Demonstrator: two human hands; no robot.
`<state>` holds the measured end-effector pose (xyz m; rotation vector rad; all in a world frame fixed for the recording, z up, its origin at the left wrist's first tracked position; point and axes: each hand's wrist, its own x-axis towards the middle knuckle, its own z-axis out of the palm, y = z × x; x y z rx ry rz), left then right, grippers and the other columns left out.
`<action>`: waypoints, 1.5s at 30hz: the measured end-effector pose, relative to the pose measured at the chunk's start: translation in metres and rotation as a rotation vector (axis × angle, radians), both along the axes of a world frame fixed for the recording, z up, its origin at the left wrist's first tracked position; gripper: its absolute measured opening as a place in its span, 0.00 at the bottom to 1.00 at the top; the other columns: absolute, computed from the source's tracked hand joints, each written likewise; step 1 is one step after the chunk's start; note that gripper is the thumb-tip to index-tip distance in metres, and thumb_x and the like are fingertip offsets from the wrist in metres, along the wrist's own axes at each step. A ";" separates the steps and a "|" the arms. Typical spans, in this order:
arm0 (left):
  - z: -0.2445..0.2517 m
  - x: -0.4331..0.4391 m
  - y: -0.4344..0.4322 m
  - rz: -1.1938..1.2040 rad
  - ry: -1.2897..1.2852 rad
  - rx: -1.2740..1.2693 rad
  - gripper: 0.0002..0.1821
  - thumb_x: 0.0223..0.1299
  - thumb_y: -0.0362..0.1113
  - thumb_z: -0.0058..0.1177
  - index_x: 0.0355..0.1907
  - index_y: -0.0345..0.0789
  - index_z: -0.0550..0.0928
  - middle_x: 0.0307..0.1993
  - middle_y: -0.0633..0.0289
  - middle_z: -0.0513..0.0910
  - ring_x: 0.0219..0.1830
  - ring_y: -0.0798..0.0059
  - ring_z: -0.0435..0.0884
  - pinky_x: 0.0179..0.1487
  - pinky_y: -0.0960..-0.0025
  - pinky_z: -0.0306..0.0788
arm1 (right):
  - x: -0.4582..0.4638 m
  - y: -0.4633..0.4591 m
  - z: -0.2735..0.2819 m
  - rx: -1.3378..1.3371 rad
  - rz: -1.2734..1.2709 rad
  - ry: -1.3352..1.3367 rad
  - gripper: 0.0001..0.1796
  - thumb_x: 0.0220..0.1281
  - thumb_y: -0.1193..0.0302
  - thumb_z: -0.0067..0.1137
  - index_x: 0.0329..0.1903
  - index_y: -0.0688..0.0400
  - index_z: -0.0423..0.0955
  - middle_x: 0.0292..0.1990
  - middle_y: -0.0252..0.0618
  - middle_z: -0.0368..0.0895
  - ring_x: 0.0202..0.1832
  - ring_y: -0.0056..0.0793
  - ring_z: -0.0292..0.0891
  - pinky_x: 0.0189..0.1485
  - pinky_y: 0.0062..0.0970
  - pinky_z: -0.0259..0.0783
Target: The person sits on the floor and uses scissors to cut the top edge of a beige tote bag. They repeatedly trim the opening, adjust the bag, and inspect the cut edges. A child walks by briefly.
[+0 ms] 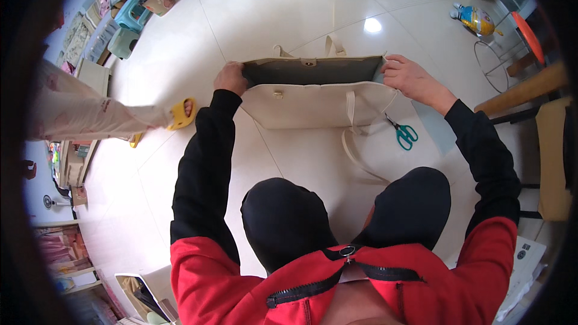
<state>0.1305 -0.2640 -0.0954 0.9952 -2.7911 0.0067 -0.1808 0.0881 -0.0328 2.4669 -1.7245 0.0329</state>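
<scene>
A cream tote bag [307,107] stands on the tiled floor before my knees, its mouth spread and its grey lining showing. My left hand [230,78] grips the left end of the rim, and my right hand [408,77] grips the right end. Inside the far rim sits a small round snap [308,64]. One strap [351,108] hangs down the near side and trails over the floor; another handle [334,46] stands up behind the bag. Just right of the bag lie scissors [405,136] with green handles. The bottom of the bag's inside is hidden.
At the left stands a person in pale trousers [108,117] and a yellow slipper [183,113]. Plastic stools [131,14] stand at the upper left. A wooden chair [553,158] is at my right. A foil balloon [478,20] lies at the upper right.
</scene>
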 end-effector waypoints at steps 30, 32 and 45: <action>0.005 -0.005 0.092 -0.410 0.161 0.630 0.10 0.68 0.38 0.51 0.47 0.38 0.80 0.33 0.53 0.84 0.37 0.53 0.83 0.42 0.57 0.75 | 0.031 -0.043 -0.033 0.386 -0.348 -0.732 0.11 0.64 0.67 0.54 0.32 0.63 0.74 0.27 0.51 0.75 0.32 0.47 0.72 0.36 0.41 0.66; 0.008 -0.008 0.089 -0.441 0.078 0.704 0.13 0.66 0.31 0.51 0.51 0.36 0.80 0.38 0.52 0.84 0.42 0.53 0.83 0.46 0.59 0.76 | 0.032 -0.047 -0.033 0.439 -0.358 -0.742 0.10 0.63 0.67 0.54 0.33 0.62 0.75 0.28 0.51 0.77 0.34 0.48 0.74 0.37 0.40 0.67; -0.018 -0.014 0.174 -0.573 0.018 -0.107 0.46 0.55 0.49 0.63 0.69 0.23 0.61 0.62 0.40 0.71 0.66 0.48 0.69 0.73 0.51 0.58 | 0.052 -0.044 -0.037 0.381 -0.448 -0.322 0.10 0.65 0.64 0.55 0.39 0.57 0.78 0.35 0.49 0.81 0.44 0.51 0.73 0.48 0.43 0.69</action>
